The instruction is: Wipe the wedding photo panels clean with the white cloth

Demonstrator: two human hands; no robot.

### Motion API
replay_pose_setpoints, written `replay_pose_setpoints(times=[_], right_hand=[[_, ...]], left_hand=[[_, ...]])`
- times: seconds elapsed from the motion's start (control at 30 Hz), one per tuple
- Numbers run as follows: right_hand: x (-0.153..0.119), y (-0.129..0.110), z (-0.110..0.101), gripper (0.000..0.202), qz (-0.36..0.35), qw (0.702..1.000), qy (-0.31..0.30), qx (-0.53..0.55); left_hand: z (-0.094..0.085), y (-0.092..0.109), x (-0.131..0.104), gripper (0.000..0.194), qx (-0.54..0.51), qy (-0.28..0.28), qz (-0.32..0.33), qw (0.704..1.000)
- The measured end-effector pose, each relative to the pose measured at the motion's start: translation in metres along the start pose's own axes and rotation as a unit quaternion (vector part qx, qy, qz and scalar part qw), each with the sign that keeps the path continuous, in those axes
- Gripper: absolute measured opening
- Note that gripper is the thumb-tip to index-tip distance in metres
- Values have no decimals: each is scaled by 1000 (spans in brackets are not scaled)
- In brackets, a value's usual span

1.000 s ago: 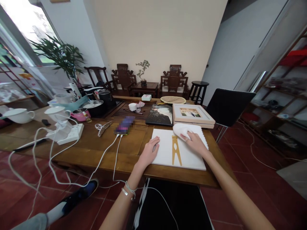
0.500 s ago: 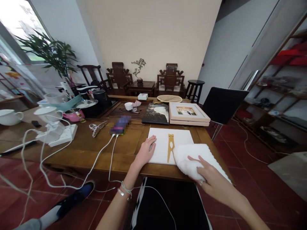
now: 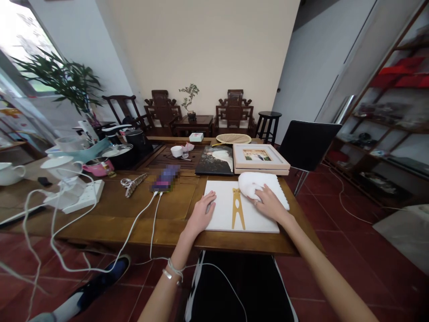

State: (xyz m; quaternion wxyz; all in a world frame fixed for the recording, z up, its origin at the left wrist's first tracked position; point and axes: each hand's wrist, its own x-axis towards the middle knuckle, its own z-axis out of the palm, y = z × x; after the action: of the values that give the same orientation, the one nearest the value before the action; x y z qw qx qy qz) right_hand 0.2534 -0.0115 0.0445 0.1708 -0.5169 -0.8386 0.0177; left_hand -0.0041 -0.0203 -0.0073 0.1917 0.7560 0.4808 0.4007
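Observation:
A white board (image 3: 219, 217) with a yellow cat-headed, two-legged figure (image 3: 237, 208) on it lies flat at the table's front edge. My left hand (image 3: 203, 212) rests on the board's left side, fingers stretched out and holding nothing. In my right hand (image 3: 268, 203) is a bunched white fluffy cloth (image 3: 250, 183), pressed onto the board's upper right. Part of the cloth spreads over the board's right edge and hides that corner. The tips of my right fingers sink into it.
Behind the board lie a dark picture panel (image 3: 214, 160) and a light wooden photo frame (image 3: 261, 156). To the left are a phone (image 3: 166, 179) with white cables, a hair claw (image 3: 134, 184) and a power strip (image 3: 85, 197). A black chair (image 3: 308, 145) stands at right.
My right hand has moved the cloth up and away from me, from the board's lower right to its upper right. Both legs of the yellow figure now show. My left hand stays put.

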Motion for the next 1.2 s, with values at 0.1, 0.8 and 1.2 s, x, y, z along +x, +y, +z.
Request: replay_pose_setpoints(times=[0.1, 0.8, 1.2], right_hand=[[-28, -13, -5, 21, -20, 1000, -11, 4], [7, 8, -5, 27, 5, 999, -27, 20], [-103, -39, -28, 17, -37, 995, -80, 55]], left_hand=[[1, 0, 0, 31, -3, 6, 4, 1000], [-1, 0, 0, 32, -5, 1, 1, 1000], [0, 1, 0, 33, 14, -1, -1, 1000]])
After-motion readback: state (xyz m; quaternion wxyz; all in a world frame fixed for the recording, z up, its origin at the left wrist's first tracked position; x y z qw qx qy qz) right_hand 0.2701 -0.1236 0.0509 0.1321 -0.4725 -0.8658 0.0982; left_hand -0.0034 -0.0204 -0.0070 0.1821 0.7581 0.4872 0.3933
